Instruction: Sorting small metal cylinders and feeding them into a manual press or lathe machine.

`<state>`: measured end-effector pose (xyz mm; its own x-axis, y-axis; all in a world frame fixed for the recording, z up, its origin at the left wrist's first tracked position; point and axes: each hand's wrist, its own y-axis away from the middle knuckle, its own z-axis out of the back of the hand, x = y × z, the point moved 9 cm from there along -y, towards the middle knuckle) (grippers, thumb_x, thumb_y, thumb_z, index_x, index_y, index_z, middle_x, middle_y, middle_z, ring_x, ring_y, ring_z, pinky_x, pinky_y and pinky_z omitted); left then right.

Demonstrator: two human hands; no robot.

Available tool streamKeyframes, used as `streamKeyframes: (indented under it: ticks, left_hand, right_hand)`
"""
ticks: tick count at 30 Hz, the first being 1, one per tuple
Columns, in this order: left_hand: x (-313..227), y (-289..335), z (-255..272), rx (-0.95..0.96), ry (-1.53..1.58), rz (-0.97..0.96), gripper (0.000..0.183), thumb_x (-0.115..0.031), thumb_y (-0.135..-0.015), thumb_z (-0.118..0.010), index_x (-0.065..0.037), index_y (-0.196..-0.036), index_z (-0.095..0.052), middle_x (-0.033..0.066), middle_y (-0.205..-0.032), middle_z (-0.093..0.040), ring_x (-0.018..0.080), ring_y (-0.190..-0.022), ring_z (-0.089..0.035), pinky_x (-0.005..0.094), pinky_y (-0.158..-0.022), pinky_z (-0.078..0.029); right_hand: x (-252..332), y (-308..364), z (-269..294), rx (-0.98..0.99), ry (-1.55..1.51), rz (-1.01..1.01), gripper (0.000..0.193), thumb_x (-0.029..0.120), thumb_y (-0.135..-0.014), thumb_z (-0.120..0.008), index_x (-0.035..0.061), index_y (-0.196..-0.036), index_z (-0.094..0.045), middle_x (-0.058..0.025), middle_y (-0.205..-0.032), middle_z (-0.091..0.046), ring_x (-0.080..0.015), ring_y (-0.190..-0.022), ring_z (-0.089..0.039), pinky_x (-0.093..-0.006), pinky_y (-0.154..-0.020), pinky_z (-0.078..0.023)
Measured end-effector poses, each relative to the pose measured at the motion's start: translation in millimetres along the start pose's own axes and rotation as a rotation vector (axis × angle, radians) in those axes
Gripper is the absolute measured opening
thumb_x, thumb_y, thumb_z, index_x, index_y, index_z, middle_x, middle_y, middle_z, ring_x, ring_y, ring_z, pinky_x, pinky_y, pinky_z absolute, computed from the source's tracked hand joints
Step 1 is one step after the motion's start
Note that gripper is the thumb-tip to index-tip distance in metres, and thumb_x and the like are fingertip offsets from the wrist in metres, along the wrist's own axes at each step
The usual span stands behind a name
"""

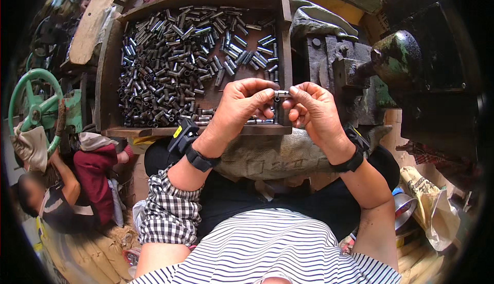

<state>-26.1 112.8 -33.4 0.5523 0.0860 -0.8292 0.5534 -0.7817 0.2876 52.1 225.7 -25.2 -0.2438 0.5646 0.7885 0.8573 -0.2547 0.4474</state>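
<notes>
Left hand [242, 104] and right hand [311, 110] each pinch one end of a short metal tube [282, 94] over the near rim of the wooden tray [206, 130] (full of like tubes). Advice: keep fingertip grip light, tube level

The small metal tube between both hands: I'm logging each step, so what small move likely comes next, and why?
Probably carry the small metal tube rightward toward the dark machine: both the left hand and right hand pinch it above the wooden tray of tubes.
</notes>
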Motion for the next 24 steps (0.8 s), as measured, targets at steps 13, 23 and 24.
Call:
streamKeyframes:
  ticks: [13,23,24]
  left_hand:
    - [-22.1,7.3,-12.9,-0.059,-0.314,-0.288,0.020,-0.008,-0.086,-0.063,0.002,-0.103,-0.064,0.0042,-0.084,-0.063,0.0078,-0.066,-0.061,0.0196,-0.059,-0.052]
    - [-35.0,11.7,-27.2,0.039,-0.571,-0.407,0.018,-0.002,-0.083,-0.064,0.003,-0.100,-0.065,0.0045,-0.082,-0.061,0.0084,-0.067,-0.063,0.0172,-0.056,-0.053]
    - [-35.1,13.6,-27.9,0.035,-0.572,-0.409,0.018,-0.002,-0.083,-0.064,0.003,-0.100,-0.065,0.0045,-0.082,-0.061,0.0084,-0.067,-0.063,0.0172,-0.056,-0.053]
  right_hand:
    - [0.3,-1.7,2.7,0.062,-0.121,-0.064,0.011,0.017,-0.089,-0.061,0.0068,-0.086,-0.057,-0.0045,-0.072,-0.065,-0.0040,-0.051,-0.058,-0.0160,-0.043,-0.044]
    - [5.6,0.4,7.3,0.065,-0.035,-0.059,0.011,0.014,-0.088,-0.062,0.0049,-0.085,-0.057,-0.0064,-0.071,-0.065,-0.0030,-0.043,-0.053,-0.0164,-0.039,-0.042]
    - [5.0,2.0,5.3,0.069,-0.034,-0.060,0.011,0.014,-0.088,-0.062,0.0049,-0.085,-0.057,-0.0064,-0.071,-0.065,-0.0030,-0.043,-0.053,-0.0164,-0.039,-0.042]
